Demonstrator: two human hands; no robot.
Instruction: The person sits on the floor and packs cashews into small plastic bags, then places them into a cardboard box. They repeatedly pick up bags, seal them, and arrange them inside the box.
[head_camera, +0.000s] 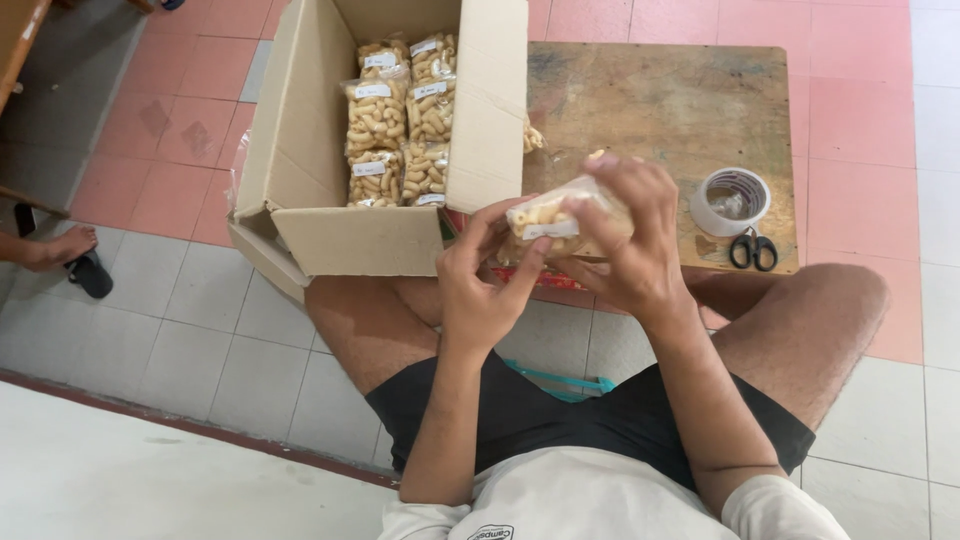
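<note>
Both hands are closed on one small clear plastic bag of pale curled snacks (560, 218), held up in front of the person's knees. The left hand (478, 280) pinches the bag's near left corner between thumb and fingers, at the white label strip. The right hand (628, 240) wraps over the bag's top and right side, its fingers curled across the plastic.

The bag hangs just right of the open brown cardboard box (300, 160), close to the box's right flap and above the near edge of the worn wooden bench (660, 100). Inside the box, more clear bags of the same pale snacks (400, 120) stand packed in two rows, each with a white label. Another bit of the snack shows just right of the box's flap, on the bench.

Further right of the box, a roll of clear packing tape (732, 200) lies flat on the bench, and black-handled scissors (752, 250) lie just beside it, toward the person. Far left of the box, another person's bare foot (55, 247) rests on the tiled floor beside a dark sandal (90, 275).
</note>
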